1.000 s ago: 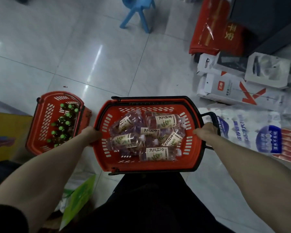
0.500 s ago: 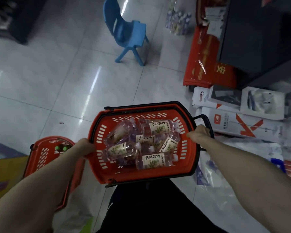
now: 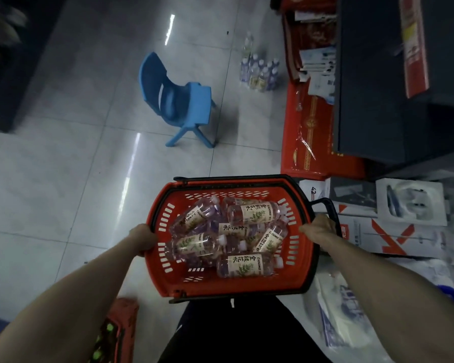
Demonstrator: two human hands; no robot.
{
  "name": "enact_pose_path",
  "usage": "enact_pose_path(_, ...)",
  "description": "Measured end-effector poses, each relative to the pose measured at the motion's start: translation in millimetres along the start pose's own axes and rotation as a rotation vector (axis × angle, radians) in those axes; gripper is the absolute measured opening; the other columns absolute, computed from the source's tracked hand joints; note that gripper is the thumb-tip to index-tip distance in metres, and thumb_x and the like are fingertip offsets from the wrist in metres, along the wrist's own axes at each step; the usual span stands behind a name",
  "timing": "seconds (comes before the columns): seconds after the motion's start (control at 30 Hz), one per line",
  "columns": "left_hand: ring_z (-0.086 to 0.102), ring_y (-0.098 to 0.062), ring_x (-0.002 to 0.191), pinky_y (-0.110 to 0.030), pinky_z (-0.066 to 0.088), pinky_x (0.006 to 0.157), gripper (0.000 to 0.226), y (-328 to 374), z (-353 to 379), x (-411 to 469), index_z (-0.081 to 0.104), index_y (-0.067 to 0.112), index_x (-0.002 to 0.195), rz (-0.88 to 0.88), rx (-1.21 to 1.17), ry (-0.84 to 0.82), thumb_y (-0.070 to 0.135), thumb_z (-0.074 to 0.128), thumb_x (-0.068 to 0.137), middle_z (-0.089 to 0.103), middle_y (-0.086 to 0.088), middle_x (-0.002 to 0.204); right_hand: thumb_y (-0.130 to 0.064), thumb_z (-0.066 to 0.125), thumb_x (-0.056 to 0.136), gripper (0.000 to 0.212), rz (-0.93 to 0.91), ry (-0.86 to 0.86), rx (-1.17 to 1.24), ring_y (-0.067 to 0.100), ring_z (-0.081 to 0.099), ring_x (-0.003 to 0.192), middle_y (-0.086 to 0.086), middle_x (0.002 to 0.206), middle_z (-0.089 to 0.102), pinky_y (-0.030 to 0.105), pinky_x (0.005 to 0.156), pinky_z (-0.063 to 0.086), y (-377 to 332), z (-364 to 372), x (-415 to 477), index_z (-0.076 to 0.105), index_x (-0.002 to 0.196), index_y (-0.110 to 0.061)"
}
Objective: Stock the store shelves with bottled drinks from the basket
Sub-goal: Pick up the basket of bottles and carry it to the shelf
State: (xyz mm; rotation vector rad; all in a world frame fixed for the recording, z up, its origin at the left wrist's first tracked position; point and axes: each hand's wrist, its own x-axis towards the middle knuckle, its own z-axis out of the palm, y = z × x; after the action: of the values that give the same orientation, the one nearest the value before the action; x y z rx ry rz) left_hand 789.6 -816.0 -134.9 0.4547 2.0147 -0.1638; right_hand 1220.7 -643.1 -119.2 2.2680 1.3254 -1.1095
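At the bottom of the frame there is dark clothing (image 3: pixel 236 334) of the person, and two bare forearms reach up from the lower corners. In the lower left corner, on the floor, a second red basket (image 3: pixel 125 317) shows only its edge, with green caps (image 3: pixel 108 331) inside. In the lower right lies a crumpled white plastic bag (image 3: pixel 344 320).

In the centre the red basket (image 3: pixel 233 285) is held in the air. It is of hard plastic with slotted walls and a black rim. The left hand (image 3: pixel 142 239) has its grip clamped on the left rim, and the right hand (image 3: pixel 319 231) has its grip clamped on the right rim, beside the black handle (image 3: pixel 325 205). Inside, the bottled drinks (image 3: pixel 249 213) lie on their sides in a loose pile; they are clear, with pinkish liquid and cream labels with a leaf.

At the right edge, white cardboard boxes (image 3: pixel 393 237) with red marks are stacked. The floor (image 3: pixel 63 166) is of glossy pale tiles. Further up stands a small blue plastic chair (image 3: pixel 178 98), and beyond it a group of upright bottles (image 3: pixel 260 72) on the floor. Shiny red packages (image 3: pixel 307 132) lean against a dark shelf unit (image 3: pixel 378 87) in the upper right.
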Motion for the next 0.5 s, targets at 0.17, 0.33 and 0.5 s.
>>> enact_pose_path(0.17, 0.077, -0.027, 0.081, -0.043, 0.066, 0.074, 0.033, 79.9, -54.9, 37.5, 0.063, 0.006, 0.111, 0.005, 0.029, 0.016, 0.028, 0.076, 0.091, 0.076, -0.012, 0.094, -0.017, 0.075, 0.09, 0.02, 0.046, 0.018, 0.077, 0.023, 0.069, 0.064, 0.011, 0.079, 0.068, 0.027, 0.052, 0.054, -64.0, -28.1, 38.8, 0.059, 0.082, -0.009)
enact_pose_path(0.33, 0.076, -0.027, 0.08, -0.041, 0.066, 0.069, 0.035, 163.8, -101.6, 71.8, 0.065, 0.006, 0.107, 0.002, 0.019, 0.042, 0.028, 0.081, 0.085, 0.076, -0.012, 0.093, -0.016, 0.072, 0.088, 0.014, 0.068, 0.008, 0.135, 0.023, 0.067, 0.067, 0.011, 0.085, 0.069, 0.026, 0.054, 0.054, -138.7, -74.8, 99.4, 0.061, 0.083, -0.009)
enact_pose_path(0.5, 0.078, -0.028, 0.077, -0.045, 0.066, 0.067, 0.039, 231.8, -149.4, 101.4, 0.067, 0.007, 0.105, -0.003, 0.03, 0.068, 0.031, 0.083, 0.08, 0.077, -0.012, 0.091, -0.018, 0.077, 0.089, 0.017, 0.064, -0.016, 0.161, 0.021, 0.065, 0.065, 0.012, 0.085, 0.069, 0.025, 0.053, 0.053, -207.0, -124.1, 141.6, 0.062, 0.087, -0.008)
